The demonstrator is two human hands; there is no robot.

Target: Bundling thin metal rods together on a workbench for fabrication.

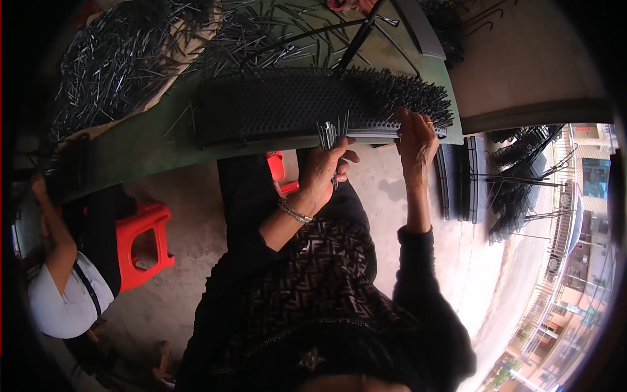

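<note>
A long black perforated panel (281, 104) lies along the near edge of the table, with rows of round holes. Dark pins (405, 95) stand densely upright over its right part. In my left hand (320, 173) is a small bundle of thin metallic pins (330, 134), held just in front of the panel's middle, points upward. My right hand (417, 140) is at the panel's front right edge, fingertips pinched together by the standing pins. Whatever lies between those fingertips is too small to make out.
A big heap of loose dark pins (124, 59) on brown paper covers the green table's (163, 124) far left. Red plastic stools (145, 245) stand below. A co-worker in a white top (68, 294) sits at left. Racks of finished-looking black panels (473, 179) stand at right.
</note>
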